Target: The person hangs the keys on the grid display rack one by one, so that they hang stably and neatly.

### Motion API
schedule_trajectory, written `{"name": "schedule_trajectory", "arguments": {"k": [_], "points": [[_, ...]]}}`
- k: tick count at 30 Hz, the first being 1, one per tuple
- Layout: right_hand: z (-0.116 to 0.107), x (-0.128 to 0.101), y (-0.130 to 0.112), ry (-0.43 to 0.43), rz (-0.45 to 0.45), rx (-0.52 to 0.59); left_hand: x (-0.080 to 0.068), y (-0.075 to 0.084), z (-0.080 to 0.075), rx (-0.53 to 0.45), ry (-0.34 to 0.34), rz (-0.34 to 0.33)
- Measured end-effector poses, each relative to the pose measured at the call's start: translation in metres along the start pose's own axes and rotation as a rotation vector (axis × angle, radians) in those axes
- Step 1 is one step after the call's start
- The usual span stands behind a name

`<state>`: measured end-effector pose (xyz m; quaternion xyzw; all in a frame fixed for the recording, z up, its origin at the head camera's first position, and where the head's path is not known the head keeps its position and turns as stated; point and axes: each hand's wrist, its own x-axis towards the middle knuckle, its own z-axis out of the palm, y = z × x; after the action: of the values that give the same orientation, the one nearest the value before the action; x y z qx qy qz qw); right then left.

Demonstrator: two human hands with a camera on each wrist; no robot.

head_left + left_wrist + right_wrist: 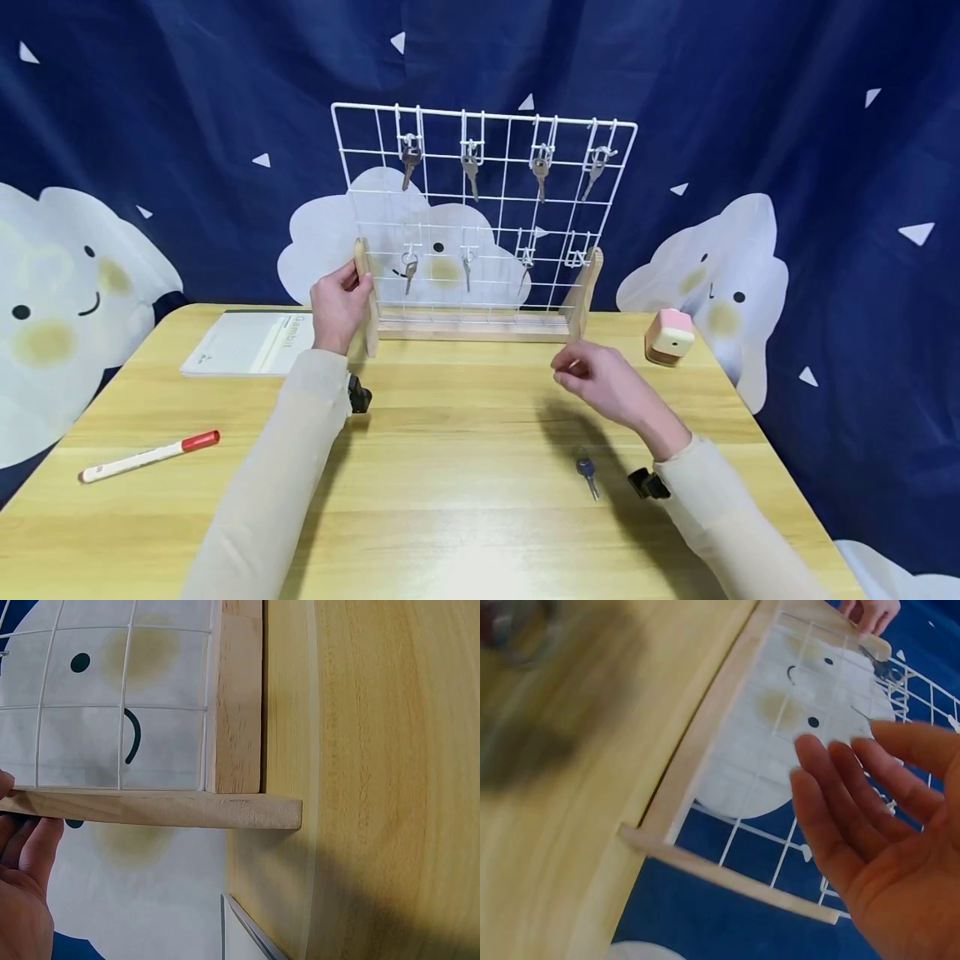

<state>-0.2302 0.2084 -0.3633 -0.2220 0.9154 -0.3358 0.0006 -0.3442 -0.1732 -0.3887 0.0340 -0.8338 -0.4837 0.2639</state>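
A white wire grid rack [472,328] with a wooden base stands at the back of the table. My left hand [341,307] grips its left wooden side post [150,807], thumb on one face and fingers on the other. Along the upper row hang several keys [470,172]; lower down hang 3 more, one being a small key [411,270]. In front of the right post, my right hand [603,382] hovers above the table with fingers loosely bent. The right wrist view shows nothing in that hand [885,847]. Beneath it, nearer me, a loose key [587,477] lies on the wood.
A pink and cream box-shaped object [670,336] stands right of the rack. On the left lie a white notebook [247,343] and a red-capped marker [150,457]. Behind the wooden table [420,517] hangs a blue curtain [225,75] with cloud prints.
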Motion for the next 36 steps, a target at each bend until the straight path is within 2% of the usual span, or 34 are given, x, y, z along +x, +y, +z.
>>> {"name": "schedule_trajectory", "arguments": {"k": [6,11,19,22,28,36], "points": [[0.004,-0.027,0.014,-0.156,-0.048,-0.038,-0.001,-0.002,0.001,-0.009,0.005,0.005],[0.008,-0.044,0.024,-0.225,-0.046,-0.045,0.001,-0.002,0.003,-0.017,-0.005,0.005],[0.018,-0.057,0.034,-0.24,-0.021,-0.038,0.001,-0.003,0.002,-0.014,0.003,0.007],[0.021,-0.058,0.035,-0.252,-0.039,-0.046,0.001,-0.004,0.002,-0.009,0.004,0.007],[0.025,-0.061,0.034,-0.265,-0.092,-0.157,-0.001,-0.004,0.002,-0.002,0.003,0.001],[0.028,-0.07,0.035,-0.267,-0.078,-0.227,0.0,-0.004,0.002,0.004,0.014,0.013]]}}
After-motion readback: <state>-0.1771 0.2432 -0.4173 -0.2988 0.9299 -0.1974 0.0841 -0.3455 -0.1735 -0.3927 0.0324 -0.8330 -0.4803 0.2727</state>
